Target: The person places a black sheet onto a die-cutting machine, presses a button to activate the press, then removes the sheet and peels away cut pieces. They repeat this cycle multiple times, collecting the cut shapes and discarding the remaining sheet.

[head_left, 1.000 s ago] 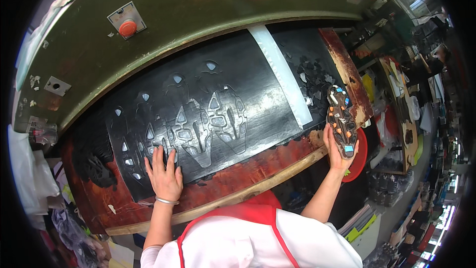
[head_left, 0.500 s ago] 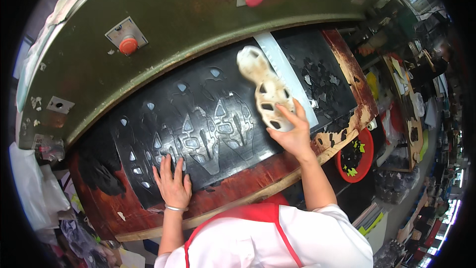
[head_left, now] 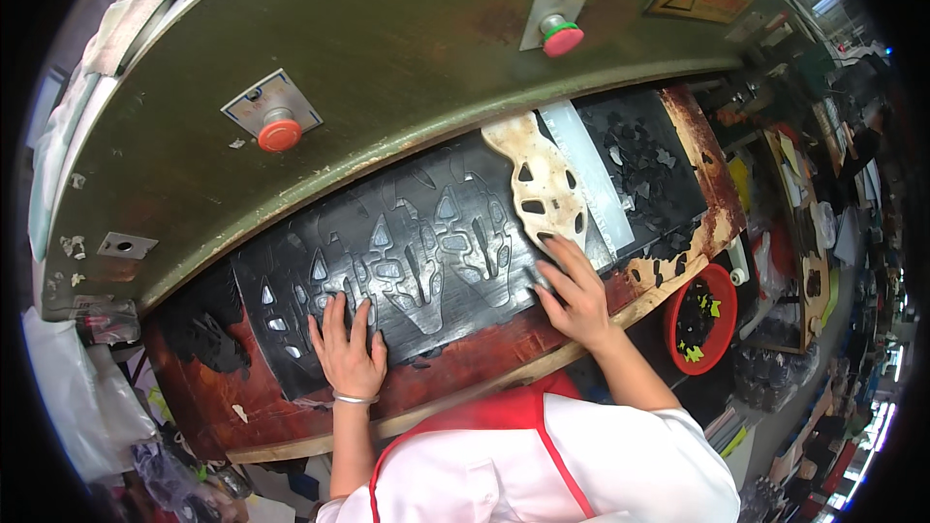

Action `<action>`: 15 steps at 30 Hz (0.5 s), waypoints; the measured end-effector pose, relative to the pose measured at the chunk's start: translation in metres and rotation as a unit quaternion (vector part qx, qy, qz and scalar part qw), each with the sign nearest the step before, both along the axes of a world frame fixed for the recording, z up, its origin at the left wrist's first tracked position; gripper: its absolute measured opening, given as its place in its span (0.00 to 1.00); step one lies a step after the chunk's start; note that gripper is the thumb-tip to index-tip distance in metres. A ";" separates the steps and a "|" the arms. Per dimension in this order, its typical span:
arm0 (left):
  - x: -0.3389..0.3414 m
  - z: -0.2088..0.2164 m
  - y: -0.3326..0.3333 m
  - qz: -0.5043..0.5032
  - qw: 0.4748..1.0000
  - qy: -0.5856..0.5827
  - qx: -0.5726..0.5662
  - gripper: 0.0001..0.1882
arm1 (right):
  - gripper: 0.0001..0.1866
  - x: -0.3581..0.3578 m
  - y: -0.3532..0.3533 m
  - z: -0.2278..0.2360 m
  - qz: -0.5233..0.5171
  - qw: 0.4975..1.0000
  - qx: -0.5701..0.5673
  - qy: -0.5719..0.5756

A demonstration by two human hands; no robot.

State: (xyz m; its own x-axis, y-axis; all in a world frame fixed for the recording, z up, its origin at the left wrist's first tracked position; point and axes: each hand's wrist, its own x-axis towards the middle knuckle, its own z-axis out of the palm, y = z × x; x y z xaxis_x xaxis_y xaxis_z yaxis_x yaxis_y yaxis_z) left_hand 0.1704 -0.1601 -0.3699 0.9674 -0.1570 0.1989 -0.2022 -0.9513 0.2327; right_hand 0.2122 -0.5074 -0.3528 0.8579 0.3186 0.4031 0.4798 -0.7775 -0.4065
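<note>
A cream, sole-shaped cutting die with several dark holes lies on a black sheet, its far end close under the green machine. My right hand rests at the die's near end with fingers stretched out, the fingertips at its edge; whether they touch it I cannot tell. Spread flat on the sheet's near left part is my left hand, among cut outlines and small openings. Cut shapes cover most of the sheet left of the die. A pale strip runs along the die's right side.
The green machine beam spans the far side, carrying a red button and a pink button. Black scraps lie right of the strip. A red basin with scraps stands beyond the worn red board.
The die has shifted away from me and slightly right, and now lies beside the pale strip. My right hand has let go and drawn back toward me. My left hand stays on the sheet.
</note>
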 end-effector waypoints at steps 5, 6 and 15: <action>0.031 0.001 0.012 0.001 0.999 -0.017 -0.041 0.21 | 0.51 0.033 -0.002 -0.035 -0.158 0.974 0.152 0.063; 0.036 0.001 0.015 0.006 0.998 -0.033 -0.062 0.21 | 0.50 0.047 0.002 -0.042 -0.177 0.977 0.114 0.005; 0.035 -0.011 0.023 0.022 0.986 -0.096 -0.134 0.15 | 0.56 0.140 0.033 -0.041 -0.174 0.956 0.233 -0.043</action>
State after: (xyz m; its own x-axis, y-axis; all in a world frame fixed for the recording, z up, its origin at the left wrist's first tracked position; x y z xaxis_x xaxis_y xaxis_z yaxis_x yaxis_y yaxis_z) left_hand 0.2054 -0.1367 -0.3808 0.9128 -0.0324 0.4071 -0.2266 -0.8695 0.4389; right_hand 0.3521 -0.4746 -0.3941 0.8360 -0.2116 0.5062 0.2730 -0.6399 -0.7183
